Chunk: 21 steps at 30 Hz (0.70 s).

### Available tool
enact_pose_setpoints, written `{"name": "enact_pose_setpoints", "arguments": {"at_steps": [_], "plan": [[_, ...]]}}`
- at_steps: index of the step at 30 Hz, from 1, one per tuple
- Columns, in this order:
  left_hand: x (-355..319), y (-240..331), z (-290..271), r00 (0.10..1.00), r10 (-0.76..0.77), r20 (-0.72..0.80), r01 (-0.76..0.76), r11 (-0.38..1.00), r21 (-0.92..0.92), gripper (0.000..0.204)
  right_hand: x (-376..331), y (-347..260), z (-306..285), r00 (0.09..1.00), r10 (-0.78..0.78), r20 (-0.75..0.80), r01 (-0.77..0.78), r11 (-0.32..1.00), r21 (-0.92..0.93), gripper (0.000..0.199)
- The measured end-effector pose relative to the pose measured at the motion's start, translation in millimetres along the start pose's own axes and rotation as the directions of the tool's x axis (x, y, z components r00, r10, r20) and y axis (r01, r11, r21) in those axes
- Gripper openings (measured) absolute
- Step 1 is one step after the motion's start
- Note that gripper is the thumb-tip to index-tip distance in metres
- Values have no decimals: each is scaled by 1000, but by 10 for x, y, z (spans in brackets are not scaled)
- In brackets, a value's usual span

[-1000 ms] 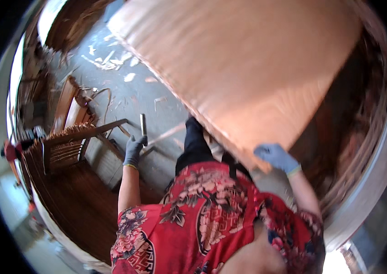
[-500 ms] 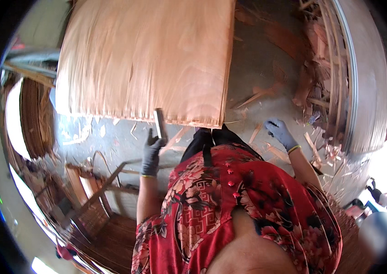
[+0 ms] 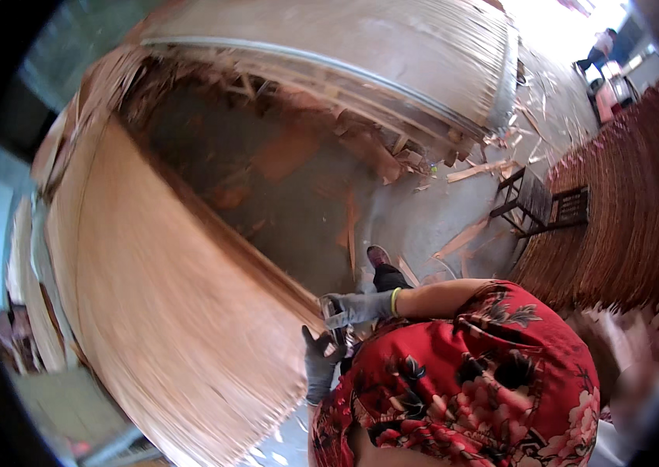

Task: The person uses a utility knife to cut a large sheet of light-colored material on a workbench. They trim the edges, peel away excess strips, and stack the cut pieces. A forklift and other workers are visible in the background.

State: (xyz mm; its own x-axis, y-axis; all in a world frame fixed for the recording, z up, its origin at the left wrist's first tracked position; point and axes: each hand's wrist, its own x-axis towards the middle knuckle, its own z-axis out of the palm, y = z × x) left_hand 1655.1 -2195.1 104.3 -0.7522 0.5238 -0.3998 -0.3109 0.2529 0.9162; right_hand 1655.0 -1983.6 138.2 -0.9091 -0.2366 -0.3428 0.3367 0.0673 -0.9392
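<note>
My right hand [image 3: 359, 309], in a grey glove with a yellow cuff edge, is closed around the upper part of a short dark-and-silver hand tool [image 3: 335, 317]. Just below it, my left hand [image 3: 320, 366], also gloved in grey, is closed at the tool's lower end with the thumb sticking up. The tool's exact kind is hard to make out. Both hands are by the near corner of a big stack of thin wood veneer sheets [image 3: 166, 288], whose top sheet is pale and grained.
Another veneer stack [image 3: 391, 47] lies across the back on a wooden frame. Broken veneer strips [image 3: 465, 237] litter the grey floor [image 3: 415, 210]. A dark wooden chair [image 3: 535, 202] stands at right before a tall reddish veneer pile [image 3: 617, 210]. A person [image 3: 598, 50] is far off at the upper right.
My view has swung to the right, so the veneer stack now lies at the left. My right hand has come over from the side and taken hold of the tool my left hand held.
</note>
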Motion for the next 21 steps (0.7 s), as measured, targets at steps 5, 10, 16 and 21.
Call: {"name": "enact_pose_setpoints", "arguments": {"at_steps": [5,10,16,21], "plan": [[1007,1067,873,992,-39,121,62,979,-193,74,291,-70,-755,966,85,-244,-13,959,284,55],[1845,960,1119,971,-110,213,130,988,-83,73,422,-107,-1609,876,203,-439,-61,947,316,55],[2088,1092,830,956,-231,178,268,938,-218,62,-56,65,-2702,729,523,-441,-96,717,691,37],[2305,552,423,914,-402,56,401,916,23,59,-972,918,-3063,607,729,-315,188,253,949,41]]}}
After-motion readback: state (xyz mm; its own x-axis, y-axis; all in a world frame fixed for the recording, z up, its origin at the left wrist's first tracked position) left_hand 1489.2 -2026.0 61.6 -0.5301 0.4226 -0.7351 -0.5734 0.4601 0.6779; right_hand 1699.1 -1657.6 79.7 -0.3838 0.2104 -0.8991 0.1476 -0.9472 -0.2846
